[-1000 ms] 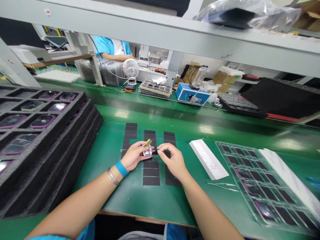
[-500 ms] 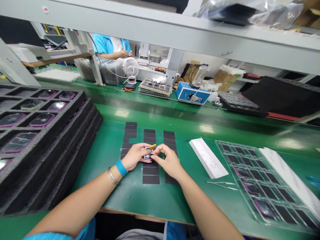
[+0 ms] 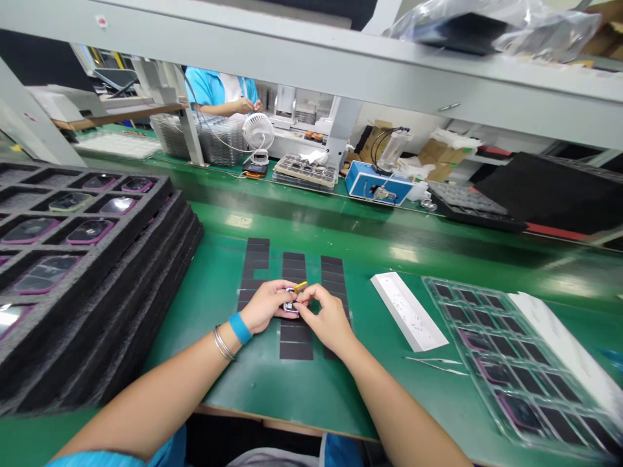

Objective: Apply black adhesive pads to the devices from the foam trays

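Observation:
My left hand point(image 3: 265, 305) is closed around a small silvery part point(image 3: 291, 301) with a yellow tab point(image 3: 300, 285) sticking up from it. My right hand point(image 3: 327, 313) pinches the same part from the right, fingertips pressed to it. Both hands hover over three columns of black rectangular pads point(image 3: 293, 334) laid on the green table point(image 3: 253, 383). A blue band and silver bangles circle my left wrist.
Stacked black foam trays point(image 3: 92, 285) holding purple-rimmed parts fill the left. A white strip point(image 3: 407, 311), tweezers point(image 3: 433, 364) and a clear tray of dark parts point(image 3: 506, 357) lie on the right. Across the bench a person in blue point(image 3: 219, 94) works near a small fan point(image 3: 257, 133).
My right hand has closed in from the right onto the small part held by my left hand. Both hands stay over the black pads.

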Available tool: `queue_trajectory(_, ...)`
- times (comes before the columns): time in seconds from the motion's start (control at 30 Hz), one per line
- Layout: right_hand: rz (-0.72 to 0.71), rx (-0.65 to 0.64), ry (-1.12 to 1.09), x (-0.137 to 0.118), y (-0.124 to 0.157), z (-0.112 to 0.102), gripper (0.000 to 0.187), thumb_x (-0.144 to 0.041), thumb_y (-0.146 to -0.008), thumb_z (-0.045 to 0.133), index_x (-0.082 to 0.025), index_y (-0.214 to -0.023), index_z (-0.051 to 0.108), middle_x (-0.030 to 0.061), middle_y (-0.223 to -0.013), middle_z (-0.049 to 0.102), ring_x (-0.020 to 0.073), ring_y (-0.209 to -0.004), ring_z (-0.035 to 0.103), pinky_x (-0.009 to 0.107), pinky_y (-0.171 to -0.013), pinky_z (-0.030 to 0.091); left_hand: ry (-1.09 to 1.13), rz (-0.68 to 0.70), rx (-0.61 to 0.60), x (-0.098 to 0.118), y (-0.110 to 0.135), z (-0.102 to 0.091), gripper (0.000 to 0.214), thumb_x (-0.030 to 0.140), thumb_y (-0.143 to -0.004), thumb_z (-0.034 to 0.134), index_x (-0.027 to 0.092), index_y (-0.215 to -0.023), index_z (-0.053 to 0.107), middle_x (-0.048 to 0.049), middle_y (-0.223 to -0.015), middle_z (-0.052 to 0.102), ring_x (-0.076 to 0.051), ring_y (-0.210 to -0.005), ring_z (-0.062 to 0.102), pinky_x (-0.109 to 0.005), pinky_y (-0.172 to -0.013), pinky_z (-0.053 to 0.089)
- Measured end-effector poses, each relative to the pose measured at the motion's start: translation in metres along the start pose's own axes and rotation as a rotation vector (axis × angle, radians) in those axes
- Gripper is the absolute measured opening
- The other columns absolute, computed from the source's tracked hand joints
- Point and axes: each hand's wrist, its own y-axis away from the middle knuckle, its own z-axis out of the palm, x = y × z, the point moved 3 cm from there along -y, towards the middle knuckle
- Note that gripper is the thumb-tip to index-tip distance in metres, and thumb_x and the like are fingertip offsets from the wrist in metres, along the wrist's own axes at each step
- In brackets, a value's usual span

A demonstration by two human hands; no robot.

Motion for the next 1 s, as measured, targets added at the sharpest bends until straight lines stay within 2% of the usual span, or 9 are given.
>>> queue_trajectory(0.2, -0.045, 0.046, 0.055, 0.001, 0.001, 0.002, 0.008, -0.016, -0.076, 0.059, -0.022, -0.075, 0.054, -0.0013, -0.075, 0.063, 0.0161, -0.074, 0.060, 0.029, -0.073, 0.046, 0.010, -0.005, 0.011, 0.000, 0.001, 0.001, 0.028, 0.021, -0.064, 0.072, 0.012, -0.088, 0.062, -0.0070, -0.076, 0.066, -0.015, -0.064, 0.063, -0.028, -0.058, 0.055)
queue_trajectory(0.4, -0.166, 0.100, 0.170, -0.007, 0.003, 0.003, 0.008, -0.014, -0.077, 0.055, -0.022, -0.078, 0.055, 0.0035, -0.079, 0.060, 0.0193, -0.080, 0.057, 0.035, -0.078, 0.047, 0.049, 0.013, 0.011, 0.002, 0.003, 0.001, 0.027, 0.021, -0.064, 0.073, 0.012, -0.087, 0.063, -0.0062, -0.075, 0.066, -0.015, -0.063, 0.063, -0.029, -0.059, 0.056)
queue_trajectory(0.47, -0.143, 0.162, 0.147, -0.005, 0.003, 0.001, 0.014, -0.016, -0.074, 0.060, -0.021, -0.087, 0.057, 0.0070, -0.092, 0.059, 0.0218, -0.092, 0.055, 0.038, -0.083, 0.046, 0.041, 0.021, 0.004, 0.002, 0.002, 0.000, 0.025, 0.021, -0.065, 0.072, 0.012, -0.087, 0.063, -0.0074, -0.080, 0.067, -0.014, -0.064, 0.063, -0.029, -0.059, 0.056)
queue_trajectory(0.57, 0.034, 0.169, -0.073, 0.009, -0.002, 0.000, 0.036, -0.026, -0.071, 0.067, -0.021, -0.104, 0.055, 0.0088, -0.106, 0.056, 0.0221, -0.099, 0.056, 0.036, -0.081, 0.050, 0.028, 0.009, -0.014, 0.001, 0.001, 0.000, 0.024, 0.020, -0.065, 0.072, 0.013, -0.086, 0.063, -0.0084, -0.081, 0.067, -0.016, -0.066, 0.064, -0.029, -0.058, 0.056)
queue_trajectory(0.63, 0.151, 0.118, -0.255, 0.019, -0.004, 0.002, 0.031, -0.034, -0.074, 0.065, -0.021, -0.100, 0.056, 0.0072, -0.100, 0.061, 0.0200, -0.090, 0.061, 0.033, -0.074, 0.053, 0.025, -0.009, -0.025, 0.000, 0.000, 0.001, 0.023, 0.019, -0.065, 0.071, 0.013, -0.086, 0.063, -0.0076, -0.077, 0.066, -0.018, -0.067, 0.065, -0.029, -0.057, 0.055)
queue_trajectory(0.7, 0.188, 0.099, -0.332, 0.023, -0.006, 0.003, 0.020, -0.036, -0.078, 0.061, -0.020, -0.089, 0.059, 0.0054, -0.090, 0.065, 0.0187, -0.081, 0.063, 0.032, -0.072, 0.052, 0.019, -0.032, -0.042, -0.001, 0.001, 0.002, 0.021, 0.019, -0.066, 0.071, 0.012, -0.085, 0.062, -0.0074, -0.076, 0.066, -0.020, -0.068, 0.066, -0.029, -0.057, 0.055)
queue_trajectory(0.77, 0.160, 0.118, -0.292, 0.021, -0.006, 0.001, 0.016, -0.036, -0.080, 0.060, -0.020, -0.082, 0.060, 0.0044, -0.085, 0.066, 0.0185, -0.079, 0.063, 0.032, -0.074, 0.051, 0.029, -0.060, -0.073, 0.000, 0.002, 0.003, 0.021, 0.019, -0.067, 0.069, 0.012, -0.085, 0.062, -0.0081, -0.077, 0.066, -0.021, -0.070, 0.067, -0.030, -0.059, 0.055)
queue_trajectory(0.9, 0.092, 0.173, -0.111, 0.010, -0.004, -0.004, 0.013, -0.032, -0.082, 0.058, -0.021, -0.083, 0.063, 0.0032, -0.084, 0.067, 0.0186, -0.080, 0.062, 0.032, -0.077, 0.048, 0.065, -0.077, -0.139, 0.003, 0.004, 0.004, 0.030, 0.012, -0.063, 0.069, 0.013, -0.093, 0.062, -0.0080, -0.083, 0.066, -0.020, -0.078, 0.067, -0.032, -0.069, 0.055)
queue_trajectory(1.0, 0.049, 0.189, -0.033, 0.005, -0.002, -0.006, 0.013, -0.032, -0.083, 0.057, -0.022, -0.084, 0.064, 0.0028, -0.083, 0.067, 0.0183, -0.079, 0.062, 0.031, -0.075, 0.048, 0.041, -0.053, -0.130, 0.002, 0.003, 0.004, 0.035, 0.010, -0.059, 0.074, 0.013, -0.092, 0.061, -0.0069, -0.081, 0.066, -0.019, -0.076, 0.066, -0.031, -0.070, 0.055)
